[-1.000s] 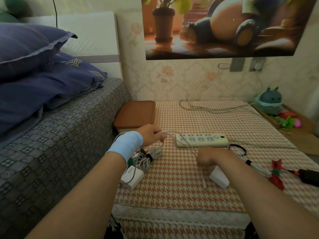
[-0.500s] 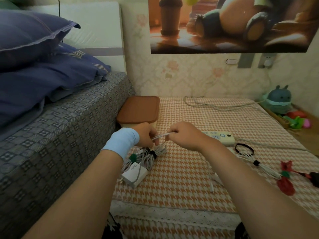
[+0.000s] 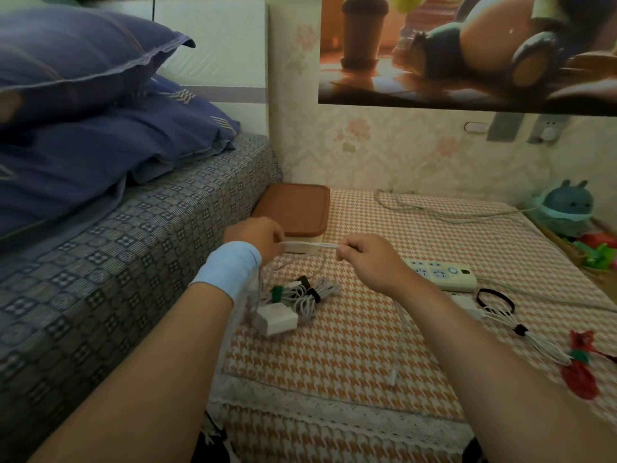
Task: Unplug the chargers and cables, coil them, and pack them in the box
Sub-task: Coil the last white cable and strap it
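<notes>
Left hand [image 3: 258, 237] pinches one end of a doubled thin white cable [image 3: 310, 245], right hand [image 3: 365, 262] pinches the other; strands run taut left-right between them, above the orange houndstooth tablecloth [image 3: 350, 345]. Loose tail hangs below right hand. Cream box with brown lid [image 3: 293, 208] sits just behind the span, nearer left hand, lid on.

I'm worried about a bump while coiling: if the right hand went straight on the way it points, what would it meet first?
Probably the left hand: the right hand points leftward along the white cable stretched between them. The lidded box lies behind, depth unclear.
</notes>
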The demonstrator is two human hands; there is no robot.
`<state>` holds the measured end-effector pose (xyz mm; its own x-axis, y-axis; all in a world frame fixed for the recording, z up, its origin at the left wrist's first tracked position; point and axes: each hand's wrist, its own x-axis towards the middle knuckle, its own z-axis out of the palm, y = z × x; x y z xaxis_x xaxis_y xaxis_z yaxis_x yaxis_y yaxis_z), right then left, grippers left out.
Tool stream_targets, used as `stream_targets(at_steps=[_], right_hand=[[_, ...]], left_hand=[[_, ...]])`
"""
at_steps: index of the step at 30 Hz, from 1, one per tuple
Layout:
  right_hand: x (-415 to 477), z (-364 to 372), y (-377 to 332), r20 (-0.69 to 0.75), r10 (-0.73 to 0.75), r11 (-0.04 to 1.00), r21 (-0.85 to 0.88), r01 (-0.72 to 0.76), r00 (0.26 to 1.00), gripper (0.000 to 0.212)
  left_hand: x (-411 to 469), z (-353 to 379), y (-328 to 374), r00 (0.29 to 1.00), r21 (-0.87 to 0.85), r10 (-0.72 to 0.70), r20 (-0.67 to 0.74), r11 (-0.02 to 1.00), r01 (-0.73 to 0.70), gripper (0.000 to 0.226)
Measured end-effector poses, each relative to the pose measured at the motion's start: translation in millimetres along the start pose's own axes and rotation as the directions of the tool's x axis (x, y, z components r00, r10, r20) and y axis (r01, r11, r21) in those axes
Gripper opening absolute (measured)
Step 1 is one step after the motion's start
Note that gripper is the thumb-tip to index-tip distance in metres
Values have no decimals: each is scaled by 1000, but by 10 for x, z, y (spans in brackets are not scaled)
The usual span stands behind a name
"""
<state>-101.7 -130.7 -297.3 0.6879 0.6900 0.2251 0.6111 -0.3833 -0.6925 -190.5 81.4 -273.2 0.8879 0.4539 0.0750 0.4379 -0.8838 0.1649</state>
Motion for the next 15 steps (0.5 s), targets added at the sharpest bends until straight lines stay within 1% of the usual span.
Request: stream_targets(at_steps=[1, 2, 3, 4, 5, 7, 8, 9, 10, 11, 12, 13, 14, 15], right_hand=[[5, -4, 16, -15, 13, 1000, -3, -13, 1000, 31], [6, -15, 25, -27, 29, 1000, -1, -29, 999, 32], [9, -28, 35, -37, 45, 999, 7, -45, 998, 33], [9, -40, 41, -42, 56, 998, 17, -55, 998, 33], [8, -55, 48, -44, 64, 998, 24, -63, 997, 33], [-4, -67, 53, -14, 58, 998, 1, -58, 998, 30], [-14, -65, 49, 8, 46, 999, -16, -46, 999, 29], [-21, -57, 52, 26, 34, 999, -24, -34, 999, 28], [-16, -52, 68, 36, 29, 999, -33, -28, 999, 27], [-7, -54, 90, 39, 32, 999, -37, -30, 999, 26], [-2, -62, 104, 43, 35, 999, -36, -34, 998, 26], [4, -65, 122, 52, 37, 999, -39, -35, 998, 27], [5, -61, 134, 60, 36, 998, -53, -33, 998, 27], [4, -58, 137, 65, 35, 997, -69, -30, 997, 28]], left_hand=[[-7, -21, -18, 990, -35, 21, -140, 999, -26, 14], [-19, -34, -21, 973, -81, 42, -225, 995, -61, 12], [-26, -32, -21, 966, -140, 58, -251, 986, -95, 12], [-34, -23, -22, 970, -204, 72, -230, 971, -121, 11], [-38, -2, -37, 981, -253, 82, -175, 959, -125, 11], [-31, 74, -117, 996, -270, 80, -29, 959, -85, 15], [-25, 113, -165, 997, -258, 74, 36, 964, -62, 19], [-24, 154, -201, 994, -238, 72, 78, 970, -51, 29], [-22, 196, -229, 994, -230, 63, 88, 972, -42, 41], [-20, 238, -255, 996, -239, 29, 83, 971, -8, 53], [-21, 273, -277, 996, -244, -39, 83, 968, 58, 64], [-18, 311, -294, 984, -212, -139, 108, 964, 160, 77], [-34, 336, -288, 956, -141, -240, 170, 954, 264, 91], [-61, 360, -269, 912, -62, -323, 254, 935, 349, 101]])
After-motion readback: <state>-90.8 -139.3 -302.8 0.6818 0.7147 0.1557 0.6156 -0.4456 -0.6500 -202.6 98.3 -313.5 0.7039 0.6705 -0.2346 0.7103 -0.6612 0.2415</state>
